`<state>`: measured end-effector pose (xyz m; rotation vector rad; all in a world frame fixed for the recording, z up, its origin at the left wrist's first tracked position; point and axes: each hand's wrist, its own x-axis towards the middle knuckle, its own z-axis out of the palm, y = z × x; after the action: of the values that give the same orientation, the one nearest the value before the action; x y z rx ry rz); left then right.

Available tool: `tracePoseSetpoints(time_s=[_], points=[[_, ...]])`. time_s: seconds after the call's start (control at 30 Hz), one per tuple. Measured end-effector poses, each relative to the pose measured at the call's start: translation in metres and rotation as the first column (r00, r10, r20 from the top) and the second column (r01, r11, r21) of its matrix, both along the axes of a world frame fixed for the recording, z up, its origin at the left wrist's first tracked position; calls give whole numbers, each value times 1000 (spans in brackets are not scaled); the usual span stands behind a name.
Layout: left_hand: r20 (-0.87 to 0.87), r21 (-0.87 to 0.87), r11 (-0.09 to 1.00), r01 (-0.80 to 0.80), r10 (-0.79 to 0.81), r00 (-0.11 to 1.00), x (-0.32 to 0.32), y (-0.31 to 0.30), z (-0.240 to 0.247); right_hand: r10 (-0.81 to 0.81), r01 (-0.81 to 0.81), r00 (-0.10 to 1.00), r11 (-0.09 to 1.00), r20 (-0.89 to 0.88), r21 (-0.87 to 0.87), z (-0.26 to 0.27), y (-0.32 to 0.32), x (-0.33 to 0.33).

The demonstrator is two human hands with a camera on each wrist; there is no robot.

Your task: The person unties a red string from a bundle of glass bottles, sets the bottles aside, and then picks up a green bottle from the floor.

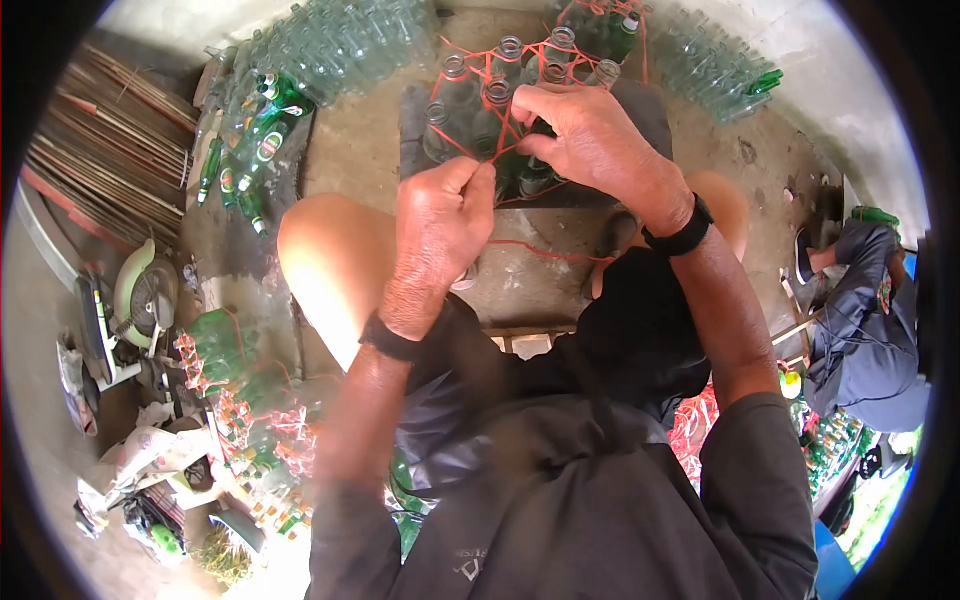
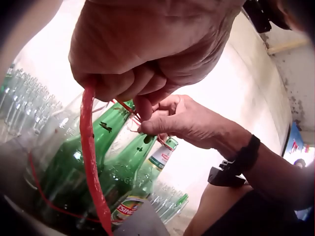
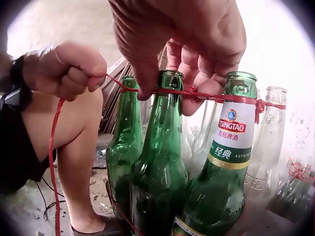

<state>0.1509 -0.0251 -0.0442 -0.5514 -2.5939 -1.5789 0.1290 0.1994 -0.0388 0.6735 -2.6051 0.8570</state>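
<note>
Floor (image 1: 740, 150) underlay a dark board (image 1: 652, 120) at twelve o'clock, partly hidden by bottles (image 3: 160, 152), contents indiscernible. Left hand (image 1: 445, 215), fingers curled, gripped red twine (image 3: 51, 152) at their six o'clock; right hand (image 1: 600, 135) pinched it beside the necks.

This looks like a rough work room or store room for bottles. Lots of clear bottles (image 1: 335, 50) stand close together by a plain wall (image 1: 835, 75), with green bottles (image 1: 268, 145) lying beside some of them, and the bare floor (image 1: 740, 165) is dirty. Long sticks (image 1: 115, 130) are piled at one side near a wheel (image 1: 152, 298), and red string (image 1: 503, 135) runs round a bunch of bottles (image 1: 498, 92) in the middle.
</note>
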Motion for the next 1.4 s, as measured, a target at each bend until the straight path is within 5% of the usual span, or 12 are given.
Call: tracePoseSetpoints(time_s=[0.4, 0.6, 0.73, 1.1, 1.4], points=[[-284, -411, 909, 71, -202, 937, -59, 6, 25, -14, 14, 1000, 1000, -7, 8, -1, -1, 4], [-270, -505, 862, 44, -206, 940, -83, 6, 13, 9, -9, 1000, 999, 13, 40, -4, 0, 4], [-243, -486, 872, 56, -197, 950, -82, 5, 9, 1, -1, 1000, 1000, 0, 27, -6, 0, 3], [8, -319, 938, -136, 146, 989, -52, -1, -2, 6, -6, 1000, 1000, 22, 2, -10, 3, 4], [37, -244, 949, -200, 215, 976, -44, 1, -9, -6, 7, 999, 1000, -50, 25, -14, 7, -2]])
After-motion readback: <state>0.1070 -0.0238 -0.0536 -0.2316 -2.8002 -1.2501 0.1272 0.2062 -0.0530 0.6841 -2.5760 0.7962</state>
